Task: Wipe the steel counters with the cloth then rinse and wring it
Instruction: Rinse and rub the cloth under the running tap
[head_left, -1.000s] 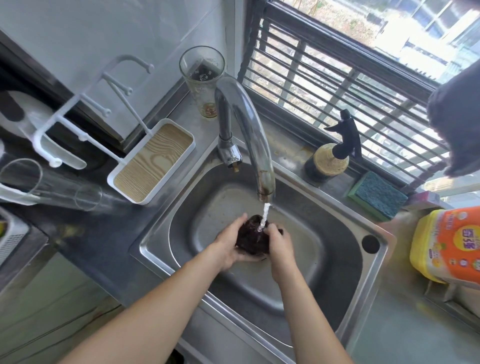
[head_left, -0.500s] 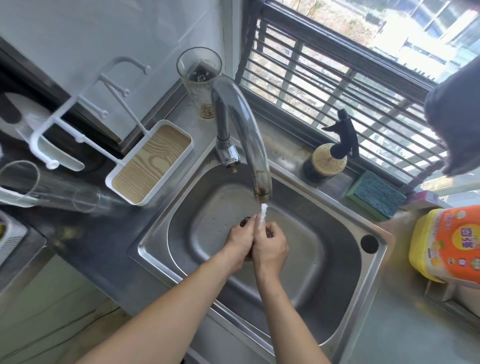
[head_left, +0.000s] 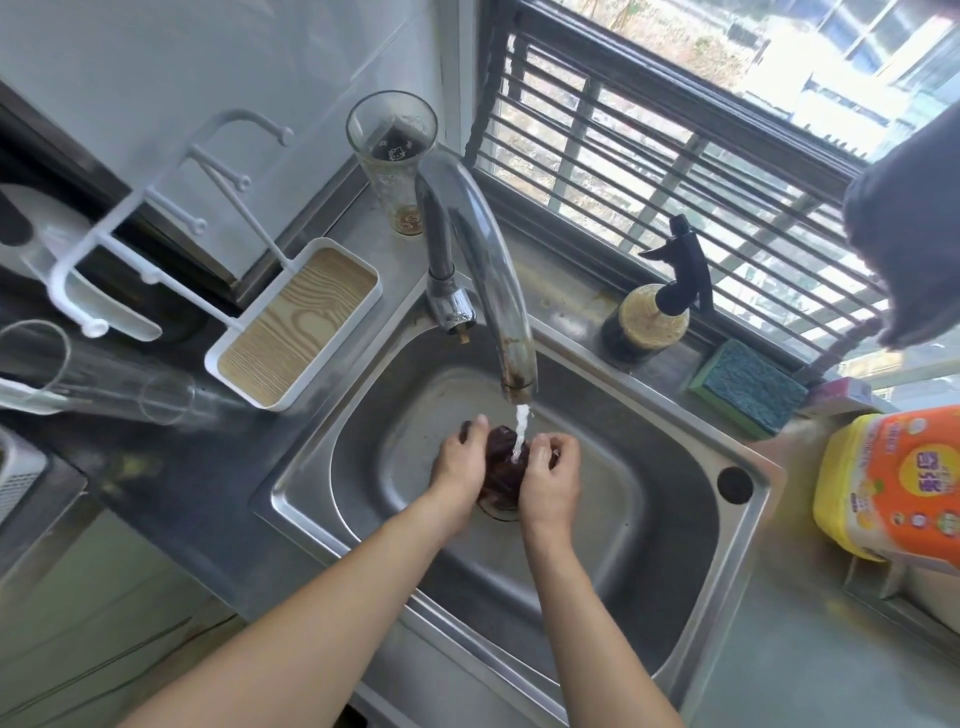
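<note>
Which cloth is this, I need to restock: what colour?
Dark maroon cloth, seen in the head view.

This was a home kitchen: a steel sink (head_left: 691, 613) with a curved tap (head_left: 483, 270) sat in a steel tabletop (head_left: 810, 670) under a barred window (head_left: 649, 156), with a scouring sponge (head_left: 748, 389), a spray bottle (head_left: 657, 306), a drinking glass (head_left: 395, 156) and a white drying rack (head_left: 156, 249) around it.

One stainless steel sink (head_left: 691, 613) with one curved chrome tap (head_left: 483, 260). One dark bunched cloth (head_left: 501, 467), held between two bare hands, left hand (head_left: 460, 467) and right hand (head_left: 550, 480). One tall clear drinking glass (head_left: 392, 156) stands upright; one more, seemingly a clear tumbler (head_left: 93, 376), lies on its side. One black-nozzled spray bottle (head_left: 654, 312), one green scouring sponge (head_left: 748, 387), one white wood-grain tray (head_left: 296, 330), one yellow-and-orange package (head_left: 893, 483).
</note>
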